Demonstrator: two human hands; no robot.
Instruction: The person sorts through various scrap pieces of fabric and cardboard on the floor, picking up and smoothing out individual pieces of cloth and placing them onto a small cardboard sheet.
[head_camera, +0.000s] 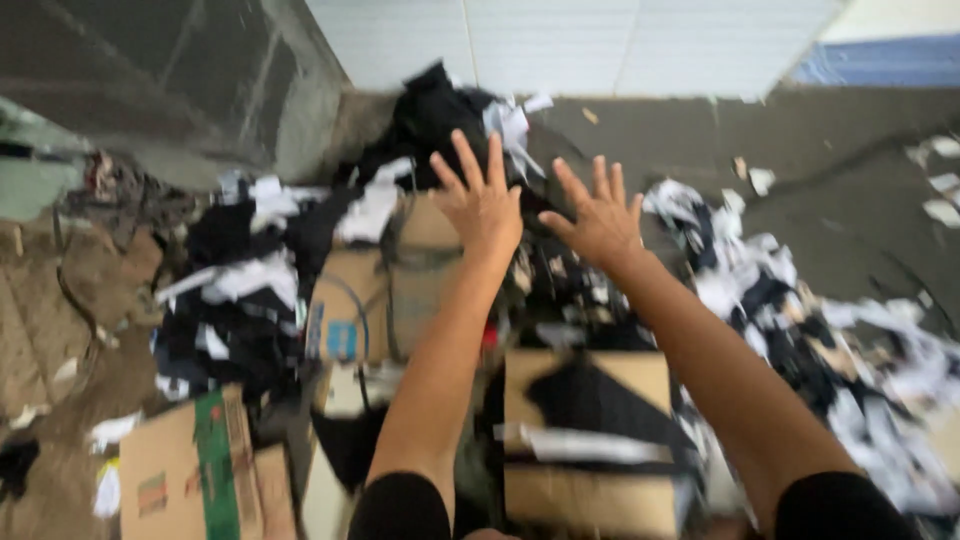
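Bare grey concrete floor (840, 170) lies open far right. The left hand (482, 205) and right hand (603, 222), fingers spread and holding nothing, hover over the heap of black and white fabric scraps (250, 300) and brown cardboard boxes (590, 440) filling the middle.

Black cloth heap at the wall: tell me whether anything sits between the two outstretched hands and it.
Nothing visible does. The left hand and right hand, both open with fingers spread, hover right in front of the black cloth heap; only scraps and a cardboard box lie below them.
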